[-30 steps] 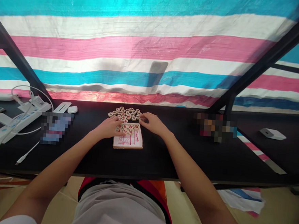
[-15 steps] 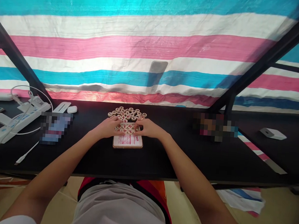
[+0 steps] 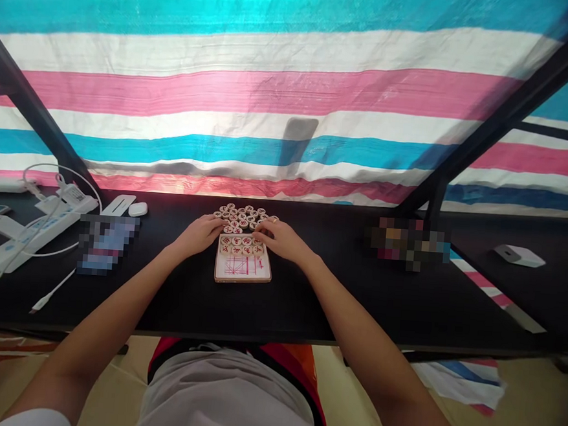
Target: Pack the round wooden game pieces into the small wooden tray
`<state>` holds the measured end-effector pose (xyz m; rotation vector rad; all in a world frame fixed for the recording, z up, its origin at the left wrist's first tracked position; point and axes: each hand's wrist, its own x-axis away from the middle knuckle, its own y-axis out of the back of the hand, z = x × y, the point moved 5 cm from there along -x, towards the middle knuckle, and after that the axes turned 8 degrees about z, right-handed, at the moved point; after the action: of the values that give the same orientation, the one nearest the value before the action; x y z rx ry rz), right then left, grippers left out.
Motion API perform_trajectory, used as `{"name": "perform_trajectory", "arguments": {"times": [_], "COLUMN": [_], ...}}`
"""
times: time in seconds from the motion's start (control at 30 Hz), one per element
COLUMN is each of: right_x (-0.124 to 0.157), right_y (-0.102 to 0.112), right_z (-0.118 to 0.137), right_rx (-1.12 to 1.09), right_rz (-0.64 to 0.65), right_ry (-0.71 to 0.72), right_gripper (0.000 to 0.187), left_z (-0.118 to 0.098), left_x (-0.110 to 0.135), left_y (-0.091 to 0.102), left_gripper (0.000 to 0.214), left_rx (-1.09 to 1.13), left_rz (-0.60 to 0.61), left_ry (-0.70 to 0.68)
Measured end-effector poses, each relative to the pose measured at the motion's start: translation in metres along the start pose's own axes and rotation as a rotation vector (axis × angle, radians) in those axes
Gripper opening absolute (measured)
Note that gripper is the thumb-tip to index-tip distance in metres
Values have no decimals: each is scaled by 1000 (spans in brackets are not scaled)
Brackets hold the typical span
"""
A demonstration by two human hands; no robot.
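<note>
Round xiangqi pieces (image 3: 241,216) with red or dark characters lie in a cluster on the black table. In front of them sits a shallow open box (image 3: 242,279), its white bottom printed with red board lines. Two rows of xiangqi pieces (image 3: 241,246) fill the box's far part. My left hand (image 3: 201,234) rests at the cluster's left side, fingers curved against the nearest pieces. At the right side, my right hand (image 3: 282,240) reaches over the box's far corner with thumb and fingers apart, touching pieces there. Neither hand visibly lifts a piece; some fingertips are hidden.
Left on the table lie a white power strip (image 3: 36,238) with cables, a blurred-out phone-like object (image 3: 109,245) and a small white case (image 3: 137,209). Blurred items (image 3: 406,243) and a white adapter (image 3: 519,255) are on the right. A striped tarp (image 3: 273,82) hangs behind.
Both hands have moved away from the rows in the box, outward and farther back to the loose cluster. The two rows in the box are now uncovered.
</note>
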<state>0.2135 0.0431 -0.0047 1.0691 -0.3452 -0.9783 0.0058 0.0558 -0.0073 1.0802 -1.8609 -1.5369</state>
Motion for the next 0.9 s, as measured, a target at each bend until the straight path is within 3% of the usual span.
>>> {"name": "perform_trajectory", "arguments": {"times": [0.07,0.17,0.27,0.5,0.9], "right_x": [-1,-3,-5,-5,-5], "right_y": [0,-9,-14,-14,-11], "right_z": [-8,-18,-22,-21,-21], "right_rx": [18,34,46,62,62], "right_rz": [-45,59,136,155,138], "right_ry": [-67,-111,-102,-90,-98], "right_gripper": [29,26,26,28,27], "left_z": [9,15,14,6,8], "left_x": [-1,-1,-1,-1,3], "left_y": [-3,-7,-9,-13,0], "left_gripper": [36,36,36,44,17], "left_rx": [-39,-124,-175,-178,-173], "left_rz": [37,106,139,150,200], "left_ry": [22,48,60,0,70]}}
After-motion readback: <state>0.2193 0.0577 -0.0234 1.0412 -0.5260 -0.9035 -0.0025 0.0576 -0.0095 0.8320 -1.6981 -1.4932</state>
